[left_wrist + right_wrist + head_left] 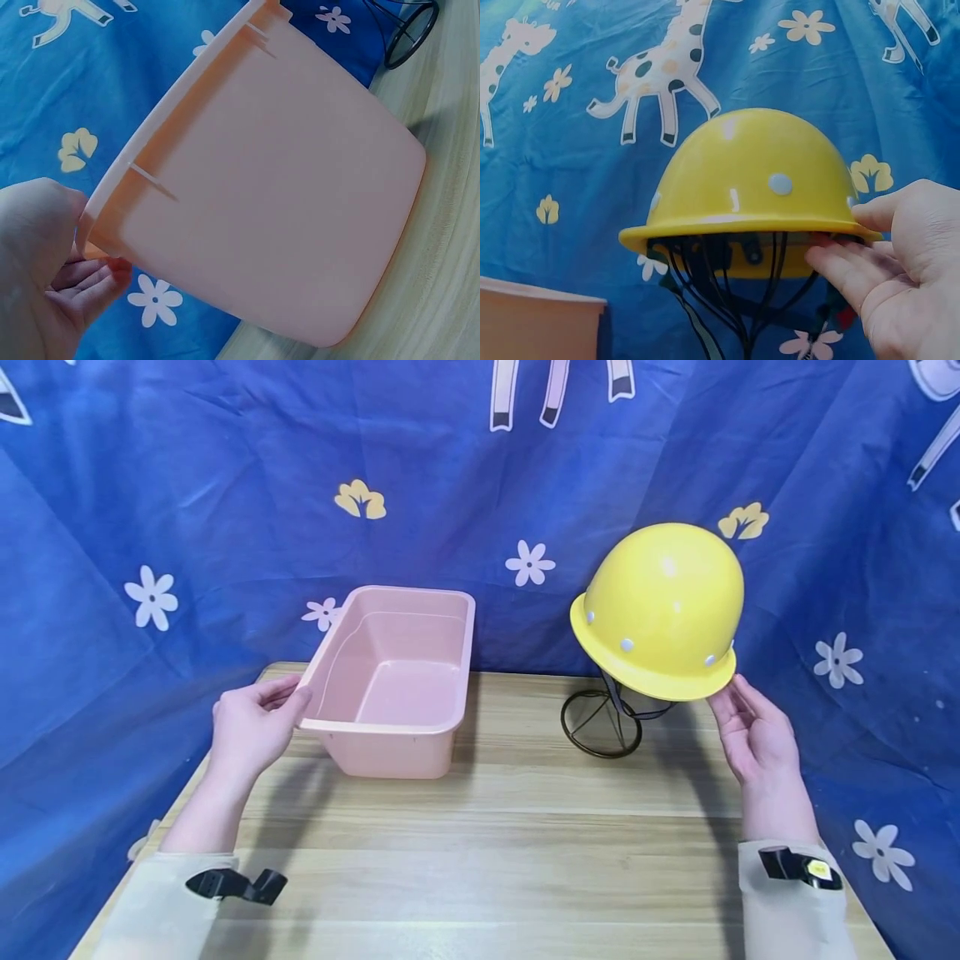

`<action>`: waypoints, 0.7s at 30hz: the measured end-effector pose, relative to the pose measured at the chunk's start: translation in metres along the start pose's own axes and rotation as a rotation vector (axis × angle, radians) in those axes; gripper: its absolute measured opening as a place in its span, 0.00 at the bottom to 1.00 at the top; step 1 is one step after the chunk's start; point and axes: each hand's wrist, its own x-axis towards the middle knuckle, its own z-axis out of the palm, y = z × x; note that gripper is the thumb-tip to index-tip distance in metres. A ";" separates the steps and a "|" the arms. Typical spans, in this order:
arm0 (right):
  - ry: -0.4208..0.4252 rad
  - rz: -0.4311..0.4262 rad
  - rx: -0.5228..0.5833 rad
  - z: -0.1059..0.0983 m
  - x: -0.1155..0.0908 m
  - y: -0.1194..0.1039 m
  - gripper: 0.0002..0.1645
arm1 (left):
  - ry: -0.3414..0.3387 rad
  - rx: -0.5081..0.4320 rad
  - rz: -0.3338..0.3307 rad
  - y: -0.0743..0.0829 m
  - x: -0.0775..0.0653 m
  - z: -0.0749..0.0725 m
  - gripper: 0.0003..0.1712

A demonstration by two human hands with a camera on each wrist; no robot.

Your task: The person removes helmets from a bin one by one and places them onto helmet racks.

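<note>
My left hand pinches the near left corner of the rim of a pink plastic tub. In the left wrist view the thumb lies over the rim and the fingers curl beneath it. At the right, a yellow hard hat sits tilted on a dark wire stand, its chin strap hanging below. My right hand grips the hat's brim at its right side. The right wrist view shows the thumb on the shell's edge and the fingers under the brim, beside the stand's wires.
Both things are on a light wood-grain table, toward its back edge. Directly behind hangs a blue cloth printed with flowers and giraffes, which also runs down both sides. The stand is a short way right of the tub.
</note>
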 end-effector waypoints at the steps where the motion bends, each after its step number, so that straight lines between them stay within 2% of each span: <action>1: -0.002 0.002 -0.021 -0.002 -0.001 -0.001 0.19 | -0.004 0.003 0.001 0.000 0.000 0.000 0.29; 6: 0.020 -0.006 -0.168 -0.009 -0.010 -0.011 0.19 | 0.006 0.031 -0.004 -0.002 0.002 -0.002 0.31; 11: 0.146 -0.098 -0.287 -0.004 -0.023 -0.025 0.14 | 0.046 -0.002 0.001 0.000 0.003 -0.007 0.31; 14: 0.254 -0.230 -0.384 0.006 -0.028 -0.031 0.13 | 0.088 -0.052 0.030 0.008 0.004 -0.010 0.31; 17: 0.367 -0.395 -0.538 0.019 -0.032 -0.032 0.18 | 0.125 -0.085 0.080 0.019 0.003 -0.012 0.32; 19: 0.404 -0.504 -0.652 0.027 -0.034 -0.029 0.22 | 0.149 -0.089 0.127 0.027 0.003 -0.014 0.32; 21: 0.402 -0.608 -0.776 0.036 -0.036 -0.024 0.24 | 0.171 -0.089 0.182 0.035 0.001 -0.016 0.33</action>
